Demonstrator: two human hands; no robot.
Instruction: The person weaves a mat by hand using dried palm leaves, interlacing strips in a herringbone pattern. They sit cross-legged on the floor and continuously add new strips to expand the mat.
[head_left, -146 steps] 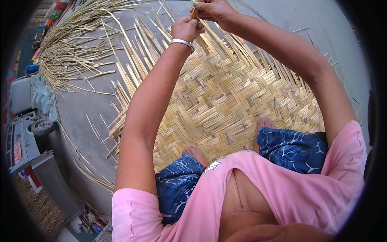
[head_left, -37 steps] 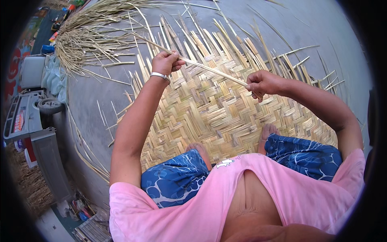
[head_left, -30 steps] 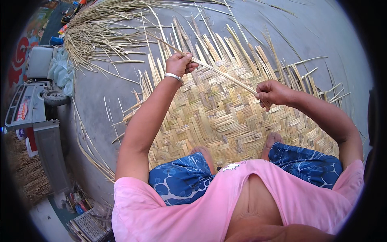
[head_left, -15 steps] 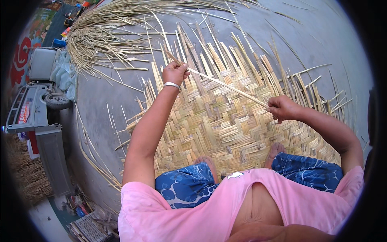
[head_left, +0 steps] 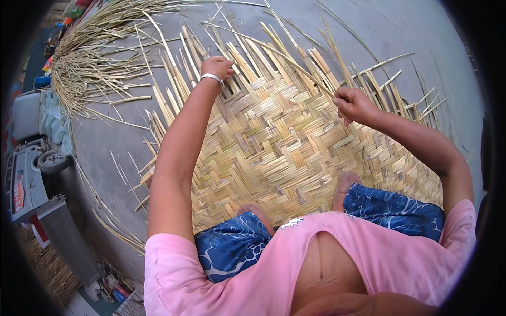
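A woven mat of split reed (head_left: 274,152) lies on the floor around my feet, its loose strip ends standing out along the far edge. My right hand (head_left: 356,105) is closed on the near end of a long, thin reed strip (head_left: 292,60). From there the strip slants away to the far left over the loose ends. Over the far left edge of the mat is my left hand (head_left: 217,67), wearing a white bracelet. Its fingers are curled down among the loose ends; whatever they grip is hidden.
A large heap of loose reeds (head_left: 87,66) spreads at the far left. A grey three-wheeled cart (head_left: 50,210) with a small wheel stands at the left. Stray reeds lie on the grey floor (head_left: 108,174) beside the mat. My feet (head_left: 348,181) rest on its near part.
My left hand has let go of the strip's far end and sits at the mat's loose ends. My right hand, still holding the strip, has moved farther out. The whole view has shifted.
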